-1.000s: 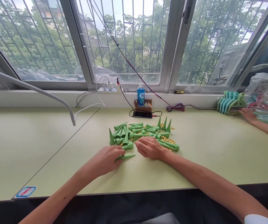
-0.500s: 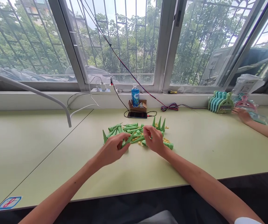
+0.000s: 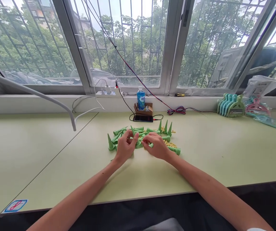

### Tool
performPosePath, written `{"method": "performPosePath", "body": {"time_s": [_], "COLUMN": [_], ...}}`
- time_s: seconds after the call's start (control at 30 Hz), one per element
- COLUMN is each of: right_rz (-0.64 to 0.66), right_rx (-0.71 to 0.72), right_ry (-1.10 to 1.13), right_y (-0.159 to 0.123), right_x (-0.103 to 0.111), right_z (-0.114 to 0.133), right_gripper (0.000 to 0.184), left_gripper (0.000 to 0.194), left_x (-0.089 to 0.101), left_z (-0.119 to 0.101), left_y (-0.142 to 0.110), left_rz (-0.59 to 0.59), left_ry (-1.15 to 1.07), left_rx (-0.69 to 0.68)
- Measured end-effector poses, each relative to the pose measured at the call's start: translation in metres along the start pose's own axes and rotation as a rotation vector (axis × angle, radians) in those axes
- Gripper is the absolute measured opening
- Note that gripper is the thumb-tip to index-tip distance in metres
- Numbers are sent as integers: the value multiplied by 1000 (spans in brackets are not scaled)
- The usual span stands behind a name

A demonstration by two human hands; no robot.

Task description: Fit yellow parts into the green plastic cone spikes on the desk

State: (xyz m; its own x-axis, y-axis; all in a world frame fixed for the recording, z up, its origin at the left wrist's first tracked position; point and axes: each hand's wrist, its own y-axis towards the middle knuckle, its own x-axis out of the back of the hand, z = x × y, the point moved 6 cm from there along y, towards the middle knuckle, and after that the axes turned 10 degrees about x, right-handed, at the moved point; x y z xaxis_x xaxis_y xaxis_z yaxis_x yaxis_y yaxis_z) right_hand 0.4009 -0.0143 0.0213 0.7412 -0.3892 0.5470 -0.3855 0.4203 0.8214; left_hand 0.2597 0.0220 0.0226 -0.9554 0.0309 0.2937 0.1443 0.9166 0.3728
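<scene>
My left hand (image 3: 125, 147) is closed around a green plastic watering spike (image 3: 132, 130), its pointed tip up and its wider base low near the table. Close on its right, my right hand (image 3: 157, 146) has thumb and fingertips pinched together beside that base; what is between them is too small to make out. Around both hands lies a loose pile of green spikes (image 3: 116, 138). Small yellow pieces (image 3: 171, 145) show among them on the right. Several spikes stand point up, including one at the left end (image 3: 110, 143) and a group behind my right hand (image 3: 166, 127).
Behind the pile lie a phone (image 3: 143, 119) on a cable and a small cardboard box (image 3: 148, 109) with a blue bottle (image 3: 141, 99). Bundled wire (image 3: 177, 110) and teal-and-green plastic items (image 3: 234, 107) sit further right. A grey tube (image 3: 53, 98) reaches in from the left.
My left hand has turned the spike from slanting to upright and brought it closer to my right hand. My right hand has lowered slightly. Another person's hand at the far right has left the view.
</scene>
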Motion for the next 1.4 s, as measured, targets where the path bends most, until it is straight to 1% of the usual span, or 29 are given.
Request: {"method": "performPosePath", "body": {"time_s": [0.13, 0.3, 0.53, 0.7, 0.8, 0.93, 1.07, 1.23, 1.4], "right_rz": [113, 233, 298, 277, 251, 242, 215, 122, 83], "right_rx": [-4, -30, -75, -128, -154, -191, -219, -240, -224], "right_ry": [44, 56, 34, 29, 22, 19, 74, 103, 35], "right_y": [-1, -3, -5, -8, -9, -10, -12, -12, -10], "right_x": [-6, -13, -17, -17, -16, -15, -15, -10, -2], "right_z": [-3, -5, -9, -16, -19, -21, -24, -31, -35], "right_gripper": [14, 15, 14, 14, 11, 13, 15, 11, 9], "left_gripper": [31, 23, 24, 25, 28, 27, 22, 27, 16], "left_x": [3, -1, -8, -12, -15, -26, -39, -47, -52], "left_z": [0, -2, 4, 2, -1, -2, 1, 4, 0], "left_y": [-1, -2, -7, -9, -13, -21, -28, -34, -43], "left_rz": [-2, 41, 49, 57, 87, 213, 353, 425, 534], "left_ry": [108, 219, 242, 246, 289, 348, 379, 371, 358], "left_rx": [-68, -167, -178, -205, -233, -258, -278, -260, -279]}}
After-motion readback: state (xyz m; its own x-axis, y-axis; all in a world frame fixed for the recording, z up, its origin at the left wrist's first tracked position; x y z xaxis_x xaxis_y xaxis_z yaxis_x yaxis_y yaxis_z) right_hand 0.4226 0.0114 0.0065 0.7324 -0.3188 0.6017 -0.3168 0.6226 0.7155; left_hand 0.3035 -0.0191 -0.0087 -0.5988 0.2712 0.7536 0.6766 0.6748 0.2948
